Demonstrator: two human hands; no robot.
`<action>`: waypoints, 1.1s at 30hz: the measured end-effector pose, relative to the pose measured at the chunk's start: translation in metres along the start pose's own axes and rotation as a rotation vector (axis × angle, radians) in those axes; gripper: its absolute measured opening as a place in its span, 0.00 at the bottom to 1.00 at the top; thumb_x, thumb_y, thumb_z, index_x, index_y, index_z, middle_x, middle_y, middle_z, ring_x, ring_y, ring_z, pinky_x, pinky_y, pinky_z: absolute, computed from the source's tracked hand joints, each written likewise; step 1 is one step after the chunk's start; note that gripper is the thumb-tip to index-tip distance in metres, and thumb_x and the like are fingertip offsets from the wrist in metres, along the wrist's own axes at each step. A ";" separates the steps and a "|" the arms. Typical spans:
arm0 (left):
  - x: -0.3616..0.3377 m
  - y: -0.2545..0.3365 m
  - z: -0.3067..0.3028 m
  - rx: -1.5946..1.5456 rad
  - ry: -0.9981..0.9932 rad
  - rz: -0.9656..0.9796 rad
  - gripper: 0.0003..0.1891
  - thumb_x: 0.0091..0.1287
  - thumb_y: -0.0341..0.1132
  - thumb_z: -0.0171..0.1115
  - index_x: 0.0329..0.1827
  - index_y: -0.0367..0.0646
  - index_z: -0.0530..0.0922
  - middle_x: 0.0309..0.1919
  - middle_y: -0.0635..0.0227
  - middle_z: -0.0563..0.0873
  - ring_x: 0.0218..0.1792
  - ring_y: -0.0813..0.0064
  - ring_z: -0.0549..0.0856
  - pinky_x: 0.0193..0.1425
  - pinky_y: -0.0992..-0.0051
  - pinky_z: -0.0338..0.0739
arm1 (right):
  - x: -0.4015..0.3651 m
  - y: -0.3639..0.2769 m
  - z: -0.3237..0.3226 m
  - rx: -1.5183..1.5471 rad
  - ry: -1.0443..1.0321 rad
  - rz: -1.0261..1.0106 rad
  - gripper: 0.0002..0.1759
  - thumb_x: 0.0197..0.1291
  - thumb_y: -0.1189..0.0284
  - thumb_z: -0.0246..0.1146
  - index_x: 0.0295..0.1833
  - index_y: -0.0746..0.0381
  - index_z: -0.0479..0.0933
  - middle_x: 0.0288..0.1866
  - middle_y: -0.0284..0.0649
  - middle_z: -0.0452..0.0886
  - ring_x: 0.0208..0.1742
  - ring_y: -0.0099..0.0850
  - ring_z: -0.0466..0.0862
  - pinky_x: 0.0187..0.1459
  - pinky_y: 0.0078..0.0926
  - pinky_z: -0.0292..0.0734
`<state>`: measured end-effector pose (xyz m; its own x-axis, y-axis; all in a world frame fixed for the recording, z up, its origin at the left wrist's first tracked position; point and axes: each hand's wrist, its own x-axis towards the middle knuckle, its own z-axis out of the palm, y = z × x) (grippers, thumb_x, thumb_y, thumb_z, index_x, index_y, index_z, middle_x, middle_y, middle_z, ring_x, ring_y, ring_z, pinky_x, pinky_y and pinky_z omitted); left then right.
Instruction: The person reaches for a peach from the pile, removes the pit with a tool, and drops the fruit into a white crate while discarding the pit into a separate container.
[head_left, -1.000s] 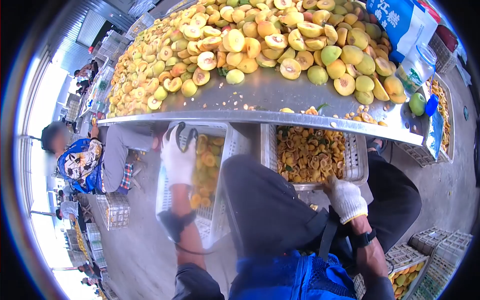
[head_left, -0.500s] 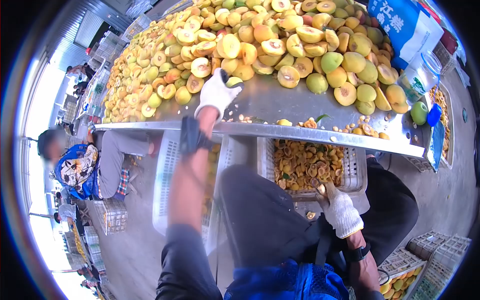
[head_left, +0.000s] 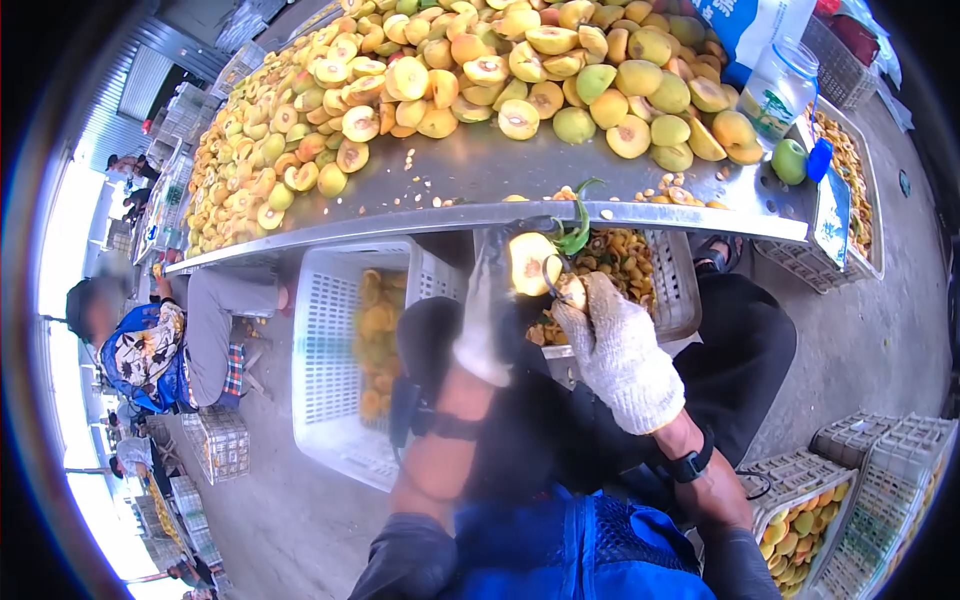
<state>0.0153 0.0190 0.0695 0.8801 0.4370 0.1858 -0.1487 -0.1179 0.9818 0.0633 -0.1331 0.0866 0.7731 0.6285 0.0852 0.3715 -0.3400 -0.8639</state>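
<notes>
My left hand (head_left: pixel 483 318), in a white glove and blurred by motion, grips a yellow peach half (head_left: pixel 530 262), its cut face showing. My right hand (head_left: pixel 622 350), in a knitted glove, is closed round the handle of a pitting tool (head_left: pixel 552 274), whose thin curved loop overlaps the peach half. Both hands are in front of the metal table's edge, over a crate (head_left: pixel 680 275) of fruit scraps. A green leaf (head_left: pixel 576 238) hangs at the table edge beside the peach half.
A big heap of halved peaches (head_left: pixel 440 85) covers the metal table (head_left: pixel 400 195). To the left below stands a white crate (head_left: pixel 325 340) with peach pieces inside. A plastic jar (head_left: pixel 778 90) and a green fruit (head_left: pixel 789 161) sit at the right. One person (head_left: pixel 150 335) sits at the left.
My left hand has come back from the heap with a peach half, down to my right hand. My right hand has risen with the tool to meet it. The view has shifted slightly.
</notes>
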 end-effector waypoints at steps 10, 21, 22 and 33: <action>-0.005 -0.055 0.019 0.010 0.204 0.140 0.24 0.70 0.39 0.59 0.66 0.37 0.70 0.57 0.58 0.78 0.55 0.64 0.81 0.60 0.67 0.78 | 0.004 0.012 0.014 -0.065 -0.077 0.098 0.13 0.70 0.64 0.59 0.44 0.64 0.72 0.31 0.56 0.81 0.35 0.56 0.84 0.35 0.51 0.78; 0.008 -0.024 0.002 -0.150 -0.008 -0.118 0.14 0.70 0.33 0.57 0.48 0.29 0.81 0.40 0.60 0.88 0.42 0.75 0.86 0.51 0.76 0.79 | -0.005 0.029 0.022 0.413 -0.309 0.256 0.13 0.71 0.65 0.57 0.45 0.65 0.76 0.28 0.48 0.80 0.30 0.49 0.81 0.34 0.42 0.76; 0.007 -0.019 0.002 -0.175 -0.029 -0.156 0.14 0.70 0.34 0.56 0.48 0.30 0.81 0.39 0.61 0.88 0.42 0.75 0.86 0.50 0.76 0.79 | -0.005 0.031 0.023 0.480 -0.352 0.291 0.15 0.72 0.64 0.55 0.45 0.66 0.76 0.31 0.53 0.82 0.35 0.55 0.83 0.38 0.47 0.78; 0.004 -0.028 0.013 -0.494 0.044 -0.102 0.22 0.80 0.44 0.46 0.68 0.37 0.67 0.50 0.66 0.81 0.48 0.78 0.82 0.52 0.77 0.81 | -0.015 0.031 0.014 1.209 -0.501 0.552 0.21 0.73 0.52 0.55 0.34 0.58 0.71 0.19 0.26 0.66 0.13 0.18 0.61 0.16 0.18 0.53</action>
<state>0.0287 0.0129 0.0427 0.8828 0.4631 0.0789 -0.2682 0.3588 0.8941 0.0555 -0.1434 0.0511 0.3160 0.8781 -0.3592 -0.7723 0.0182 -0.6350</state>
